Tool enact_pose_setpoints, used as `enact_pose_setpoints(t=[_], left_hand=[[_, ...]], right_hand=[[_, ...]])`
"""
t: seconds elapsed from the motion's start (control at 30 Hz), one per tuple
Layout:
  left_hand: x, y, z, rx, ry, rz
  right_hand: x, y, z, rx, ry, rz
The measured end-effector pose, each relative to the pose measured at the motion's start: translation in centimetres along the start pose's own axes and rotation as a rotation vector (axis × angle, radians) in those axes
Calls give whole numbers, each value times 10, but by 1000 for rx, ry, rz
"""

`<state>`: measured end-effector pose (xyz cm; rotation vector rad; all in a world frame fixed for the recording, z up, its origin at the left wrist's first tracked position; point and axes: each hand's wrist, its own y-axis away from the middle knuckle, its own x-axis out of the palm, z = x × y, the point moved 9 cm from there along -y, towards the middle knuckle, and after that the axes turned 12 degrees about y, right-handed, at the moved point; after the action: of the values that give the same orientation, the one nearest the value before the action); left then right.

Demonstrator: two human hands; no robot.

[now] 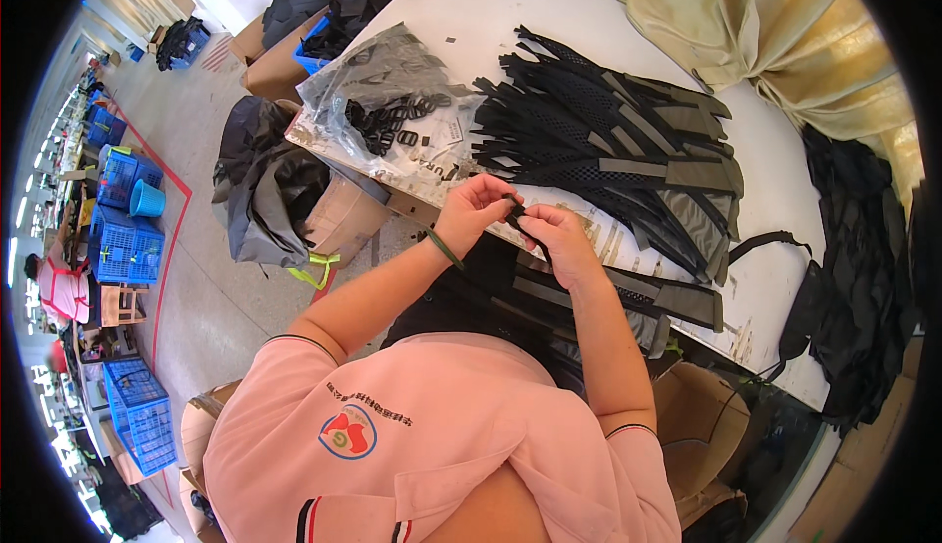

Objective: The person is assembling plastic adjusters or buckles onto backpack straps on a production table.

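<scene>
Your left hand [473, 211] and right hand [557, 237] are both closed, fingertips pinching a black strap [515, 213] just over the near edge of the table [491, 3]; the step looks like fitting a buckle to its end; if so, the next move calls for a steady left pinch while the right draws it snug; loose buckles [391, 123] lie near the table's left corner, by a clear bag [365, 64]; your fingers hide the join, so a buckle there cannot be confirmed; your right forearm partly covers dark pieces [515, 300] at your lap.
</scene>
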<state>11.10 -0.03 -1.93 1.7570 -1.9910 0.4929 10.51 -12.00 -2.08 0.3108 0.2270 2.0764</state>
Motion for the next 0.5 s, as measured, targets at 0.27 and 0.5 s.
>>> enact_pose_setpoints(t=[0.27,0.5], left_hand=[[15,6,-4,55,1,79],[18,9,-12,258,-176,159]], right_hand=[[-7,5,3,-12,-114,-79],[-9,9,8,-94,-106,-126]])
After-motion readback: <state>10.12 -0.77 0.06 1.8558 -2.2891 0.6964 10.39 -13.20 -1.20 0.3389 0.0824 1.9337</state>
